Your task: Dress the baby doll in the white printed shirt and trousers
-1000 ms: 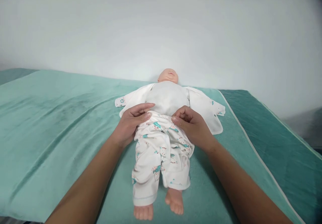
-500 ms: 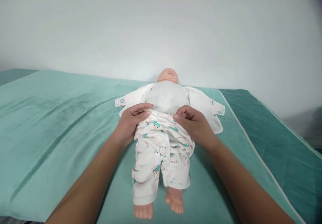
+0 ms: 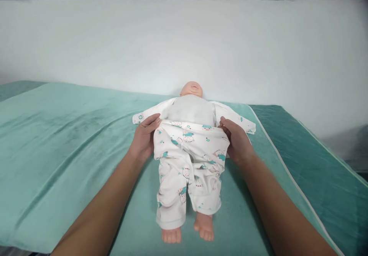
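A baby doll (image 3: pixel 192 89) lies on its back, feet toward me, with a plain whitish torso (image 3: pixel 189 108). White patterned pants (image 3: pixel 189 141) cover its legs, and both bare feet (image 3: pixel 171 235) stick out below the cuffs. At the waistband's left corner, my left hand (image 3: pixel 145 137) pinches the cloth between thumb and fingers. My right hand (image 3: pixel 235 139) grips the waistband's right corner, its fingertips partly hidden. Between the hands the waistband is stretched wide and straight across the belly. A white jacket (image 3: pixel 234 114) lies spread under the doll, its sleeves out to both sides.
A light green cloth (image 3: pixel 71 152) with soft wrinkles lies under the doll. On the right, past its pale edge, is a darker green cover (image 3: pixel 322 164). A white wall (image 3: pixel 184 41) rises right behind the doll's head.
My hands have moved apart, the right one farther to the right. The waistband, bunched before, is now pulled taut and wide. The doll's feet sit slightly more to the right and higher in view.
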Motion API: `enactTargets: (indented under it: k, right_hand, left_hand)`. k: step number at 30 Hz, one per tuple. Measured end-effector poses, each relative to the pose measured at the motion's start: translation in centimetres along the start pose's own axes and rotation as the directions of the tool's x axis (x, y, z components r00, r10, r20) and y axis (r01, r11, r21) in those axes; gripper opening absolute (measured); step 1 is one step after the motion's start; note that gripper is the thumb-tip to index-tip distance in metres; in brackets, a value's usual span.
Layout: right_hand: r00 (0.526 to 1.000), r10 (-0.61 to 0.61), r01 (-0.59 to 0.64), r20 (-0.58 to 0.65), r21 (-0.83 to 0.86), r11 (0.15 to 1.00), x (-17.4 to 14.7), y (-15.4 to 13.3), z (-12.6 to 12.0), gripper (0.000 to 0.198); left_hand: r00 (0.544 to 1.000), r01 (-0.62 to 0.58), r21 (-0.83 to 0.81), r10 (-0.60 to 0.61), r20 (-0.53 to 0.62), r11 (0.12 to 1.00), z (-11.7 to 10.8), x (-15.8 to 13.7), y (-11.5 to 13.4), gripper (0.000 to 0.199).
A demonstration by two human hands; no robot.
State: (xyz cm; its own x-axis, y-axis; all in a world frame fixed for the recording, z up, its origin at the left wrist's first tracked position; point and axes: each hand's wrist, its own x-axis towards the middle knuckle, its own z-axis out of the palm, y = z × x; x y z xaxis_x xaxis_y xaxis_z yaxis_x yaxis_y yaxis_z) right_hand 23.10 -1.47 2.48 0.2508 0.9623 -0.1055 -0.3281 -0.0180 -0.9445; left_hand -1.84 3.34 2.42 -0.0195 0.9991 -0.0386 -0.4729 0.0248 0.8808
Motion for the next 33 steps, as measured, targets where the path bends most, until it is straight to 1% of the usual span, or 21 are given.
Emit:
enactTargets:
  k: [1,3,5,7,9,12,14,16,18,20,23,25,28,31,33]
  right_hand:
    - [1.0,0.006,-0.007,0.015,0.049,0.999,0.1,0.1,0.0,0.038]
    - [0.995,0.016,-0.027,0.095,0.12,0.992,0.1,0.2,-0.1,0.033]
    - [0.983,0.012,-0.043,0.186,0.161,0.986,0.0,0.1,-0.1,0.028]
    - [0.977,-0.023,-0.016,0.213,0.179,0.984,-0.1,0.2,-0.1,0.029]
    - [0.983,-0.077,0.049,0.166,0.167,0.985,0.1,0.6,-0.1,0.033]
    - [0.988,-0.152,0.147,0.04,0.099,0.984,0.6,1.6,-0.2,0.038]
    - [0.983,-0.177,0.179,-0.048,0.028,0.984,1.1,2.4,-0.4,0.04]
    - [0.975,-0.185,0.179,-0.124,-0.055,0.982,1.4,2.9,-0.6,0.04]
    - [0.971,-0.189,0.169,-0.148,-0.136,0.976,1.7,3.1,-0.9,0.04]
    - [0.975,-0.196,0.168,-0.109,-0.227,0.959,1.8,3.0,-1.0,0.039]
    - [0.979,-0.204,0.174,-0.033,-0.401,0.899,1.8,2.4,-1.1,0.036]
    - [0.982,-0.187,0.156,-0.011,-0.504,0.85,1.8,2.0,-1.3,0.031]
    - [0.995,-0.094,0.096,0.032,-0.563,0.821,1.8,1.4,-1.8,0.025]
    - [0.996,-0.049,0.081,0.072,-0.563,0.823,1.9,1.0,-2.2,0.024]
    - [0.997,-0.021,0.063,0.08,-0.56,0.826,2.0,0.8,-2.2,0.022]
  left_hand:
    - [1.0,-0.007,-0.002,0.007,-0.009,1.0,0.1,0.1,-0.1,0.038]
    - [0.999,-0.046,0.012,0.046,-0.017,0.999,0.5,0.4,-0.1,0.034]
    - [0.992,-0.124,0.082,0.124,-0.006,0.989,0.9,0.7,-0.1,0.028]
    - [0.977,-0.212,0.191,0.209,0.037,0.958,1.4,1.1,0.0,0.023]
    - [0.956,-0.292,0.304,0.273,0.103,0.907,2.1,1.6,0.1,0.018]
    - [0.925,-0.38,0.423,0.336,0.177,0.823,3.5,2.7,0.3,0.014]
    - [0.908,-0.419,0.446,0.366,0.203,0.791,4.4,3.3,0.2,0.013]
    - [0.897,-0.442,0.431,0.378,0.229,0.787,5.1,3.8,0.0,0.013]
    - [0.905,-0.421,0.42,0.341,0.254,0.804,5.1,3.9,-0.3,0.016]
    - [0.928,-0.36,0.433,0.271,0.254,0.827,4.6,3.7,-0.6,0.022]
    - [0.96,-0.247,0.475,0.149,0.235,0.845,3.2,3.4,-0.3,0.026]
    - [0.964,-0.193,0.509,0.066,0.257,0.839,2.3,3.2,0.2,0.026]
    - [0.938,-0.124,0.562,-0.089,0.336,0.818,1.3,3.1,1.3,0.029]
    - [0.881,-0.05,0.608,-0.252,0.401,0.792,0.4,3.2,2.2,0.025]
    - [0.838,-0.023,0.627,-0.327,0.437,0.779,0.0,3.2,2.5,0.019]
